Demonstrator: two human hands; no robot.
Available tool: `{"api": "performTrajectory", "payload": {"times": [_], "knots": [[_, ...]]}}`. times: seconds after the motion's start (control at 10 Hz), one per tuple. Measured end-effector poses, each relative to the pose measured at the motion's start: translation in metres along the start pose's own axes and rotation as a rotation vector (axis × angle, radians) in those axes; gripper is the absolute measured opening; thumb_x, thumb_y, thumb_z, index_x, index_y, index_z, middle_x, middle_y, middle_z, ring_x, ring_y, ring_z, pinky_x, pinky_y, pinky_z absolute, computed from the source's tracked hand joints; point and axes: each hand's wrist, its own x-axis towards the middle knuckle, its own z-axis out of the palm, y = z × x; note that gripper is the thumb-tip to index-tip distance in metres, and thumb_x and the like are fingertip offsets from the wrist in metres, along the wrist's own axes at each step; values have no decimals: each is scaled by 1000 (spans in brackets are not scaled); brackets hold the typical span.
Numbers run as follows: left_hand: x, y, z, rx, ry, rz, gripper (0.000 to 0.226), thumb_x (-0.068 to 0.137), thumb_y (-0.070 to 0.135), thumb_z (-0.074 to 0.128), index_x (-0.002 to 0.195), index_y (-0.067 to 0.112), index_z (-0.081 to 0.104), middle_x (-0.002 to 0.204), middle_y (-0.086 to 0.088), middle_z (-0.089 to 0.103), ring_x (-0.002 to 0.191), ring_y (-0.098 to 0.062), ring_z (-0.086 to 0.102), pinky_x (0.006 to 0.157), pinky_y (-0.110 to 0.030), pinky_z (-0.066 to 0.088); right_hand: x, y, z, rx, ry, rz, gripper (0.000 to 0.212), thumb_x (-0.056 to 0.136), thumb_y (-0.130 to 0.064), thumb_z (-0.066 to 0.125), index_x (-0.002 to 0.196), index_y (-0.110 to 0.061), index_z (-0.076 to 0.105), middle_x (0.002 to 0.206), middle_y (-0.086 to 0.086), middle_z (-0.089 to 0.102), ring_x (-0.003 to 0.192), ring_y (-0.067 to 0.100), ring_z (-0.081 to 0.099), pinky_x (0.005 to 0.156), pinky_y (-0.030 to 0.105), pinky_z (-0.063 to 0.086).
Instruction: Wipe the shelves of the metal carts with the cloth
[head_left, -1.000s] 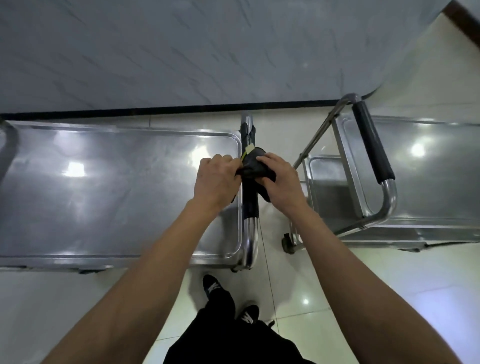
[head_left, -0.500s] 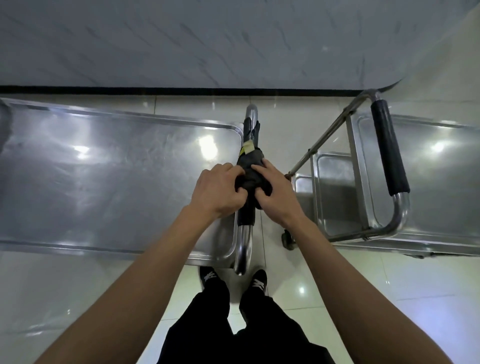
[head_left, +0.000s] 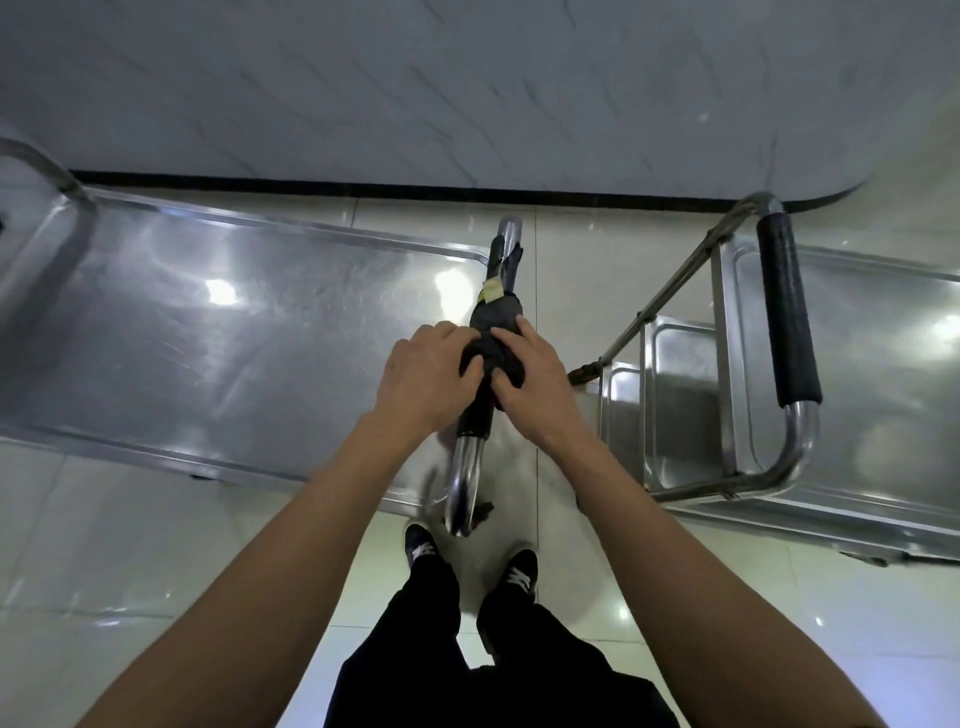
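Head view: left hand (head_left: 423, 376) and right hand (head_left: 535, 382) both gripped dark cloth (head_left: 496, 332) bunched on left cart's handle (head_left: 470, 467); right cart (head_left: 857, 415) stood near, floor gap between.

Both forearms are bare to past the elbow, no sleeves, watch or rings showing. At the bottom centre of the frame: black trousers (head_left: 483, 670) and black trainers (head_left: 422, 545) with white markings on top.

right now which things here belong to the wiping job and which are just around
Part of the job:
dark cloth, held by left hand and right hand
left cart, with the cloth on its handle
right cart

Just around:
shoes
wall
floor
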Motion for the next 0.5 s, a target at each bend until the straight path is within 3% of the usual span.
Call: {"api": "performTrajectory", "payload": {"times": [0.4,0.5], "knots": [[-24,9,-2,21,42,-64,32,100,34,48,127,22,61,123,-1,63,110,-23,56,94,-46,48,-10,13,-13,-12,-22,-54,52,95,-19,53,147,-23,46,157,-1,36,143,19,34,118,43,32],[-30,17,-2,22,74,-69,34,100,34,49,130,22,60,125,-1,63,112,-24,55,94,-47,48,-16,12,-17,8,7,-66,51,97,-17,53,147,-26,46,158,-1,34,145,17,30,122,34,25]]}}
